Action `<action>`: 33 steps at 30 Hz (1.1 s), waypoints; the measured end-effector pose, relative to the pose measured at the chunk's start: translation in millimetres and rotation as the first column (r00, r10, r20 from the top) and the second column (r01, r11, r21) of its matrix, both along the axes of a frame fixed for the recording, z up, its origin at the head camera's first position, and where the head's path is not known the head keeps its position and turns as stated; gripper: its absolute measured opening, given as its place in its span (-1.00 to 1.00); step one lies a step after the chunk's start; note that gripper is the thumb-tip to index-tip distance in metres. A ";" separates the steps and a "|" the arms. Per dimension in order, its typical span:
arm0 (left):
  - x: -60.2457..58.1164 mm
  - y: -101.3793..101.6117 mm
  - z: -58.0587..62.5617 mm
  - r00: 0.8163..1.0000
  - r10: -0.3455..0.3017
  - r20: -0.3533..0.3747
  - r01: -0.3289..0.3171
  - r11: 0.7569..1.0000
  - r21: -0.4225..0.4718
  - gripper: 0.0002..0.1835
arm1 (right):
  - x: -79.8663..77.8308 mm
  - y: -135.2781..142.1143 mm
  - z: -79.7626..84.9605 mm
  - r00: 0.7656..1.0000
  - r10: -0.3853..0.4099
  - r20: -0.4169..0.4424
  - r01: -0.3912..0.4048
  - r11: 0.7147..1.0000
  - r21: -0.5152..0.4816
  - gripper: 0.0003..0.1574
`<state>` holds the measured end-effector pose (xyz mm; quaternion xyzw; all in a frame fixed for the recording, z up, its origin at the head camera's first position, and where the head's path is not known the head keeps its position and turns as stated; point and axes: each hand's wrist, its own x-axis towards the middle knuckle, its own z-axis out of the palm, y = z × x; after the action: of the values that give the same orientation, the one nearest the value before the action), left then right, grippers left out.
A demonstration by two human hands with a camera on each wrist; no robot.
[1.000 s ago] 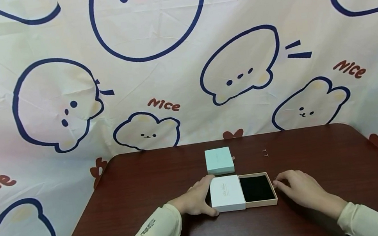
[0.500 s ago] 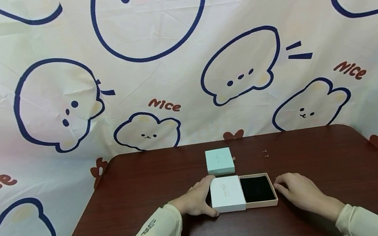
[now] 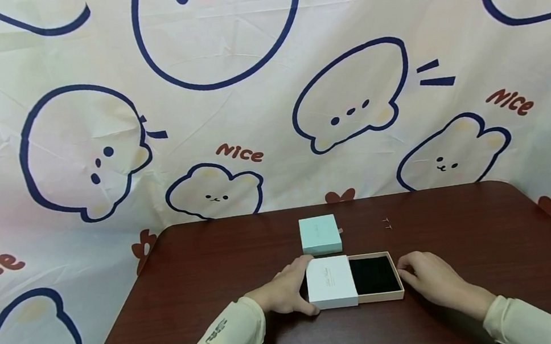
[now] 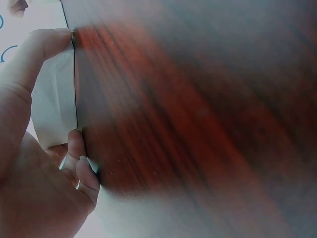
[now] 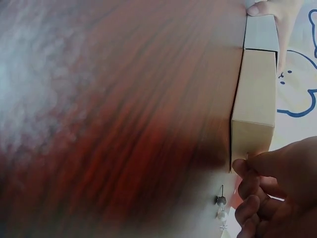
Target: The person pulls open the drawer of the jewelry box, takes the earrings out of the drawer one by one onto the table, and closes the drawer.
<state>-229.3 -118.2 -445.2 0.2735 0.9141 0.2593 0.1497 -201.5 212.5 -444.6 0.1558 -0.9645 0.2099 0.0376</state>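
Note:
A white slide-out box sleeve (image 3: 330,283) lies near the front of the table. Out of its right side projects a tan drawer (image 3: 403,288) with a black lining. My left hand (image 3: 285,290) grips the sleeve from the left, thumb at the near corner and fingers at the far one. At the drawer's right end is my right hand (image 3: 438,278). In the right wrist view, its thumb and forefinger pinch together right at the drawer's end face (image 5: 251,138), on a small tab mostly hidden by the fingertips. Its other fingers are curled.
Behind the white sleeve sits a mint-green box (image 3: 319,234) with a small tab on its right. A pair of tiny earrings (image 3: 388,227) lies farther right on the dark wooden table (image 3: 223,247). A printed cloth (image 3: 268,110) hangs behind the table.
My right hand and forearm have shifted slightly to the left. The left hand, the sleeve and the pulled-out drawer look almost unchanged.

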 end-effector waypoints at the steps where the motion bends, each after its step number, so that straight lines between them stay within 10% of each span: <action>1: 0.1 0.0 0.1 1.000 0.000 0.002 0.000 1.000 0.000 0.14 | -0.2 -0.1 0.0 1.000 0.003 0.004 -0.003 1.000 -0.005 -0.86; 33: 1.4 0.8 1.3 1.000 -0.003 0.003 0.003 1.000 -0.010 0.13 | -0.3 3.3 -4.3 0.998 0.025 0.058 -0.015 0.984 -0.177 -0.75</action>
<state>-227.8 -117.5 -443.8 0.2737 0.9148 0.2549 0.1527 -201.8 215.8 -448.9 0.1553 -0.9411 0.2997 0.0203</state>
